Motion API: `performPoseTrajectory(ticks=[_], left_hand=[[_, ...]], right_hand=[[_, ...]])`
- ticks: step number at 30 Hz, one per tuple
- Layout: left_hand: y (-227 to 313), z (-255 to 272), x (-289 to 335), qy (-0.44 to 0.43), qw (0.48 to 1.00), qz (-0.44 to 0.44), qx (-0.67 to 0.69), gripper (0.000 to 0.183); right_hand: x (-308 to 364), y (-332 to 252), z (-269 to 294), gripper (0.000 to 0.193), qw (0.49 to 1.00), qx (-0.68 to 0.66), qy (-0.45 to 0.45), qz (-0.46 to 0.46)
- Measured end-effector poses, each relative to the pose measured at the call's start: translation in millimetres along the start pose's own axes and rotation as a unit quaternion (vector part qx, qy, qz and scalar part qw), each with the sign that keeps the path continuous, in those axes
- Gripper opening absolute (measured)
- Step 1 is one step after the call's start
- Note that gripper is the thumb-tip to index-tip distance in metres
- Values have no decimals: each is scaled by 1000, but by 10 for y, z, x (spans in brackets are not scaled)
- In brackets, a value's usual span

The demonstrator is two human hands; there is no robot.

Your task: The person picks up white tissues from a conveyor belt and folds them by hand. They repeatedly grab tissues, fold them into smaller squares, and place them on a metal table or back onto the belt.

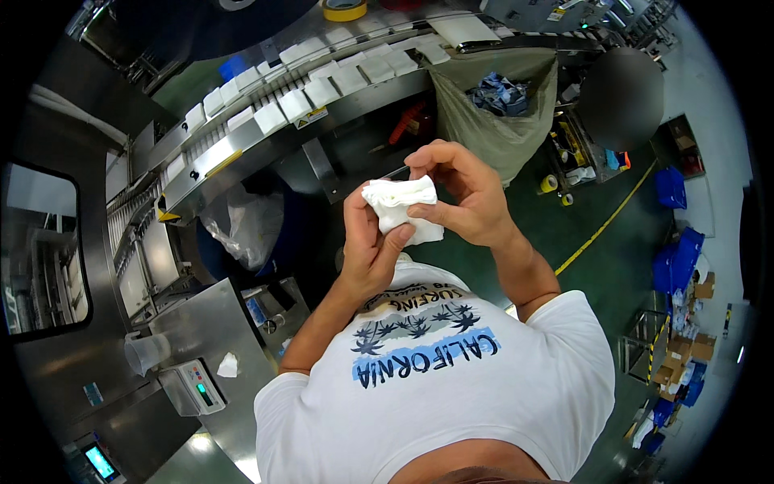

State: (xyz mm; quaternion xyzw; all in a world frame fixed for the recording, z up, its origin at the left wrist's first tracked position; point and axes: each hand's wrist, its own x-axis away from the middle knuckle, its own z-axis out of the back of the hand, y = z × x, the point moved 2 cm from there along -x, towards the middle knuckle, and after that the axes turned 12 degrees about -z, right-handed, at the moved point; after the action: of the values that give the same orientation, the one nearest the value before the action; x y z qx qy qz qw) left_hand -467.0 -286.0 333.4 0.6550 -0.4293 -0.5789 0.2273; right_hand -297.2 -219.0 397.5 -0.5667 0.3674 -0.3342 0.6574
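A folded white cloth or wipe (403, 211) is held up in front of my chest, its layered folds showing along the upper edge. My left hand (372, 250) grips it from the left, thumb across the near face and fingers behind. My right hand (466, 194) holds its right side, the thumb pressed on the front and the index finger arched above the folds. Parts of the other fingers are hidden behind the cloth. Beyond my hands, a curved conveyor (211, 171) carries several similar white folded pieces (295, 105) in rows.
Right of the conveyor hangs a large olive-green bag (476, 121) with blue scraps inside. A blue bin (282, 252) with a clear plastic liner (246, 226) stands left. A scale (193, 389) and a plastic jug (147, 353) sit on a steel table (201, 323). Blue crates (676, 262) line the right wall.
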Motion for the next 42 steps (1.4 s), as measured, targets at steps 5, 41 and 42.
performPoseTrajectory(ticks=[5, 41, 42], left_hand=[[-104, -39, -40, -25, 983, -137, -117, 60], [-94, 26, -305, 67, 989, 105, 74, 33], [-113, 23, -294, 63, 991, 98, 72, 34]], right_hand=[[25, -175, -150, 51, 969, 167, 106, 147], [16, 81, 47, 24, 965, 131, 150, 169], [25, 133, 55, 23, 974, 85, 147, 152]])
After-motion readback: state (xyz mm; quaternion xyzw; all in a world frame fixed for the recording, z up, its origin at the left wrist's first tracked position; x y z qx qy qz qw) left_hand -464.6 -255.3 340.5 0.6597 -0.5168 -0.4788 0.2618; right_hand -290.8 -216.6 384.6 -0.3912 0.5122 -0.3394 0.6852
